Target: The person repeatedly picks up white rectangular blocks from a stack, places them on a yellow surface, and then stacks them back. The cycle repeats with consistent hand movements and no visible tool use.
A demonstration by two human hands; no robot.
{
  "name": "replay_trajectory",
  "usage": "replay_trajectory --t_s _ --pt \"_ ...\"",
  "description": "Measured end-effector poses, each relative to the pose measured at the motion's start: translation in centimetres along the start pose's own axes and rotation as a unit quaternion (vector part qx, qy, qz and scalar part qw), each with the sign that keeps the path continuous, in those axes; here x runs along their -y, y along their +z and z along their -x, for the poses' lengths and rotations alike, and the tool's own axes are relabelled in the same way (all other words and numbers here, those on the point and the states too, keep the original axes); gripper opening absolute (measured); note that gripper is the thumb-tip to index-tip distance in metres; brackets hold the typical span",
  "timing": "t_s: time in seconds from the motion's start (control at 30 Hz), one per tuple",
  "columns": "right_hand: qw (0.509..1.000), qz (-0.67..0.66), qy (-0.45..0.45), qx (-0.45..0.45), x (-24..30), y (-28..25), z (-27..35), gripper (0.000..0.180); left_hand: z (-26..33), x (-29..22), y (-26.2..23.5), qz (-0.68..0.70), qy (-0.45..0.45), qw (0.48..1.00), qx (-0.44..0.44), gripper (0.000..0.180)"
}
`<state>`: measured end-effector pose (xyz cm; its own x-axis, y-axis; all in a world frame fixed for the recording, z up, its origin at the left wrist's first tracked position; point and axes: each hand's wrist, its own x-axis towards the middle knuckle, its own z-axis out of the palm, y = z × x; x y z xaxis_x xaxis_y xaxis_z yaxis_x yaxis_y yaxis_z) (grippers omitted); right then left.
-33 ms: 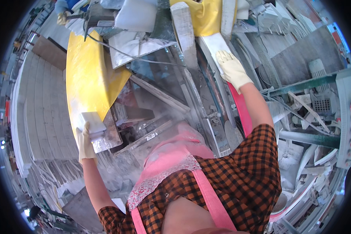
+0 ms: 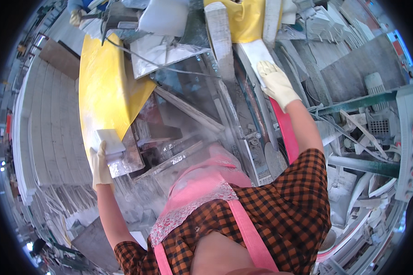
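Observation:
My left hand [image 2: 100, 166], in a cream glove, grips the near edge of a small stack of white tiles [image 2: 109, 139], with the thumb on top. Those tiles rest at the near end of a yellow sheet [image 2: 101, 87] draped over a support. To the right, my right hand [image 2: 278, 83], also gloved, lies flat with its fingers stretched out on a long white slab [image 2: 253, 52]. Its far end meets a second yellow sheet [image 2: 237, 20]. A red strip [image 2: 283, 128] runs below my right wrist.
Tall stacked grey slabs [image 2: 50, 123] stand at the left. A dark cable [image 2: 158, 68] crosses between the work spots. Loose boards [image 2: 188, 107] and a dusty frame lie between my arms. Another person's gloved hand [image 2: 75, 18] shows at the far left. A green bar [image 2: 365, 165] is at the right.

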<state>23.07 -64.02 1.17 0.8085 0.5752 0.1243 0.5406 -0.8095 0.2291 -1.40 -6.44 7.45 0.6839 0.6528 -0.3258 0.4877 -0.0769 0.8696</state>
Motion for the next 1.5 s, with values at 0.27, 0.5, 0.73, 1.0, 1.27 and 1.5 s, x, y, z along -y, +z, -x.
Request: replay_trajectory --t_s 0.27,0.5,0.73,1.0,1.27,1.5 --pt "0.98 -0.021 0.171 0.099 0.0 -1.9 -1.7 0.036 -0.2 1.1 -0.9 0.01 0.021 1.0 -0.021 0.065" --pt "0.718 -0.678 0.153 -0.048 14.8 -7.3 -8.2 0.037 0.4 0.2 -1.1 0.028 0.002 0.999 -0.024 0.061" --pt "0.651 -0.753 0.092 -0.02 42.3 -9.2 -13.7 0.038 -1.7 1.8 -1.4 -0.024 0.04 0.999 -0.014 0.071" --pt "0.812 -0.575 0.095 0.041 50.2 -9.8 -12.5 0.045 -3.7 4.1 -2.4 -0.244 0.166 0.956 -0.012 0.062" --pt "0.677 -0.725 -0.022 0.121 49.4 -6.2 -11.7 0.106 -2.5 -0.7 -0.1 -0.16 0.068 0.984 0.03 0.065" --pt "0.736 -0.66 -0.008 0.148 50.8 -6.3 -11.3 0.107 -3.5 -1.4 0.9 -0.288 0.009 0.956 -0.06 0.077"
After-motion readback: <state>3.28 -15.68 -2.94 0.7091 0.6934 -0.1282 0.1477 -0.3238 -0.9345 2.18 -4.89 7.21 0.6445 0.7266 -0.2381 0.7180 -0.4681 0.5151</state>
